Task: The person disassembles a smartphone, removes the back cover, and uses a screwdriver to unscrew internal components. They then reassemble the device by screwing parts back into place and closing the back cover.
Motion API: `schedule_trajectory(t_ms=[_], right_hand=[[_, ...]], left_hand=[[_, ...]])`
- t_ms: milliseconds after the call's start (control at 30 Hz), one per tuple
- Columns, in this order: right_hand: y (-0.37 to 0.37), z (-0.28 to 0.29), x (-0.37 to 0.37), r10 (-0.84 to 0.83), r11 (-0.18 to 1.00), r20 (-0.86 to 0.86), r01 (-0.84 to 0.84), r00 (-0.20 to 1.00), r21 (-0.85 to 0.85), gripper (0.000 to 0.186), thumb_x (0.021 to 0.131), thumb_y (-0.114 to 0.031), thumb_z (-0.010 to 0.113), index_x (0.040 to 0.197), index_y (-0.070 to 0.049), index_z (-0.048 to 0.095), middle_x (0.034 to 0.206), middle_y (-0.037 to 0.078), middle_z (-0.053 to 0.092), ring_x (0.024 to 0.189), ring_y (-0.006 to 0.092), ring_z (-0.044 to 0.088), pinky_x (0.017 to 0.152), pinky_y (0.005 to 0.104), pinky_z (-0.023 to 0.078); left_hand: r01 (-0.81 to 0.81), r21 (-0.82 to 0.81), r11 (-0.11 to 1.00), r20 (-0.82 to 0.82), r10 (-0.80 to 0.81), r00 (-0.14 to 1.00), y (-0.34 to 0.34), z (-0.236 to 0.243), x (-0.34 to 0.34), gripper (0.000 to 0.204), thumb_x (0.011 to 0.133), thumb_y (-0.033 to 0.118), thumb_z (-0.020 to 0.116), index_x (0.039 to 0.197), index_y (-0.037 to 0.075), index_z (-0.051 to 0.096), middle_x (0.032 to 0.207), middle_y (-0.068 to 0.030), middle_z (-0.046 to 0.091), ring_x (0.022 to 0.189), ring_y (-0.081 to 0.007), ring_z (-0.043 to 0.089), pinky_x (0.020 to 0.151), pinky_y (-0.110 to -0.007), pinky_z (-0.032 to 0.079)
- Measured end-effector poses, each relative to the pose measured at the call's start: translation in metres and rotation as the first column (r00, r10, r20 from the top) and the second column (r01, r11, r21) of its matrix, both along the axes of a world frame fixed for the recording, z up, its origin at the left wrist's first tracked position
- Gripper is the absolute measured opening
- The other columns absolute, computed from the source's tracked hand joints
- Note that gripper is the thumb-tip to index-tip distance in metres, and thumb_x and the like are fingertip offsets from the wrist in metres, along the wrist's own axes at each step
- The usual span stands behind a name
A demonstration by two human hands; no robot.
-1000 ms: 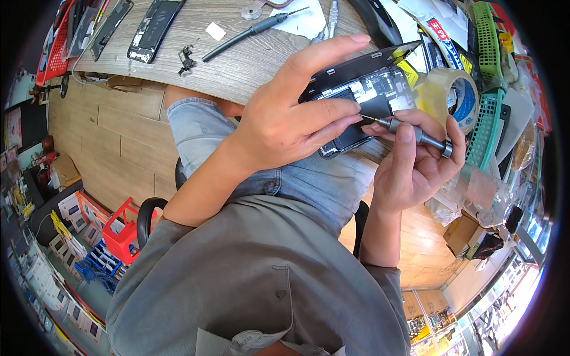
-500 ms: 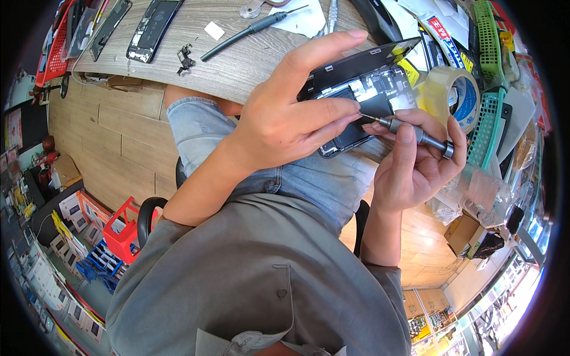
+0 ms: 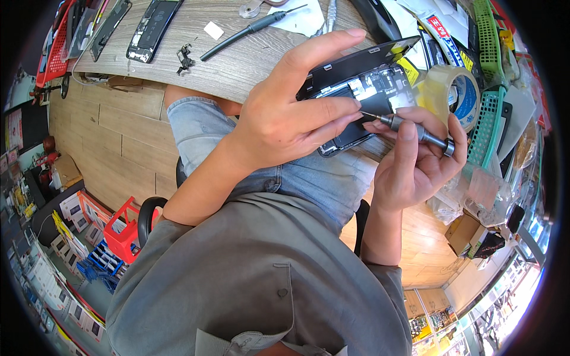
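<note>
An opened phone (image 3: 383, 90) lies tilted at the desk's edge, its insides showing and its dark screen panel (image 3: 338, 70) raised along the far side. My left hand (image 3: 276, 113) grips the phone; the thumb stretches up past the panel and the other fingers reach over the lower part of the body, hiding some of it. In my right hand (image 3: 415, 154) a grey precision screwdriver (image 3: 427, 136) is held between the fingers, its thin shaft pointing left into the phone beside my left fingertips. Whether the tip touches a screw is too small to tell.
The wooden desk (image 3: 249, 71) holds another opened phone (image 3: 151, 32), a dark panel (image 3: 107, 32), a small black part (image 3: 184, 59) and a pen-like tool (image 3: 237, 38). A tape roll (image 3: 469, 104), baskets (image 3: 484, 118) and packaging crowd the right. A red basket (image 3: 56, 59) sits left.
The raised screen panel and the thumb of my left hand have shifted very slightly upward. The screwdriver's rear end has turned slightly. Both grips are otherwise the same.
</note>
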State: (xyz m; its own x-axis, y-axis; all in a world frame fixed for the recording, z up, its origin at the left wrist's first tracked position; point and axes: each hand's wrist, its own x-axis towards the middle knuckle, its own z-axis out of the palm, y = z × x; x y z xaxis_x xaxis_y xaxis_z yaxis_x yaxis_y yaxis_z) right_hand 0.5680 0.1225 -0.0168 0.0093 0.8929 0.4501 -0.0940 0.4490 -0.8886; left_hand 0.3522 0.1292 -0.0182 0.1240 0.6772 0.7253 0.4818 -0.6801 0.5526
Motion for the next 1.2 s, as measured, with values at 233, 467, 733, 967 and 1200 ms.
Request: schedule_trajectory(t_ms=[233, 467, 733, 967, 1200], right_hand=[[0.0, -0.0002, -0.0001, -0.001, 1.0, -0.003, 0.001, 1.0, -0.009, 0.062, 0.112, 0.008, 0.06, 0.165, -0.006, 0.031, 0.124, 0.03, 0.073, 0.095, 0.0306, 0.079, 0.08, 0.0482, 0.075], [-0.0007, 0.0001, -0.0007, 0.006, 1.0, -0.006, -0.006, 1.0, -0.004, 0.062, 0.112, 0.008, 0.061, 0.165, -0.006, 0.031, 0.124, 0.03, 0.072, 0.094, 0.0302, 0.079, 0.08, 0.048, 0.075], [0.0001, -0.0001, 0.0006, 0.021, 1.0, -0.003, -0.02, 1.0, 0.008, 0.063, 0.111, 0.008, 0.062, 0.165, -0.005, 0.031, 0.124, 0.031, 0.072, 0.096, 0.0295, 0.078, 0.08, 0.0472, 0.075], [0.0002, 0.0006, -0.0002, 0.02, 1.0, -0.01, -0.02, 1.0, 0.01, 0.063, 0.111, 0.009, 0.062, 0.165, -0.005, 0.031, 0.124, 0.031, 0.072, 0.098, 0.0295, 0.078, 0.079, 0.0474, 0.075], [0.0005, -0.0005, -0.0013, 0.008, 1.0, -0.015, -0.008, 1.0, 0.006, 0.064, 0.111, 0.009, 0.062, 0.165, -0.005, 0.031, 0.124, 0.031, 0.072, 0.097, 0.03, 0.078, 0.079, 0.0477, 0.075]], left_hand=[[-0.001, -0.003, 1.0, -0.004, 0.001, 1.0, -0.0003, 0.0011, -0.0001, 0.034, 0.073, 0.005, 0.1, 0.106, 0.006, 0.092, 0.16, -0.0277, 0.062, 0.129, -0.0359, 0.074, 0.108, -0.042, 0.062], [-0.007, -0.003, 1.0, -0.016, 0.007, 1.0, -0.0011, 0.0, -0.0001, 0.033, 0.074, 0.007, 0.1, 0.106, 0.006, 0.092, 0.16, -0.0279, 0.063, 0.131, -0.0365, 0.073, 0.108, -0.042, 0.061], [-0.017, -0.022, 1.0, -0.035, 0.016, 0.999, -0.0031, 0.0027, 0.0002, 0.032, 0.074, 0.009, 0.1, 0.106, 0.006, 0.092, 0.159, -0.0275, 0.063, 0.133, -0.038, 0.073, 0.111, -0.044, 0.06], [-0.018, -0.01, 1.0, -0.033, 0.017, 0.999, -0.0019, 0.0024, 0.0013, 0.032, 0.074, 0.008, 0.099, 0.104, 0.004, 0.091, 0.158, -0.0278, 0.064, 0.136, -0.0396, 0.071, 0.114, -0.045, 0.06], [0.003, -0.026, 1.0, -0.017, -0.003, 1.0, -0.0014, 0.0019, 0.0017, 0.031, 0.074, 0.005, 0.098, 0.104, 0.002, 0.09, 0.157, -0.0291, 0.063, 0.141, -0.0424, 0.069, 0.116, -0.048, 0.062]])
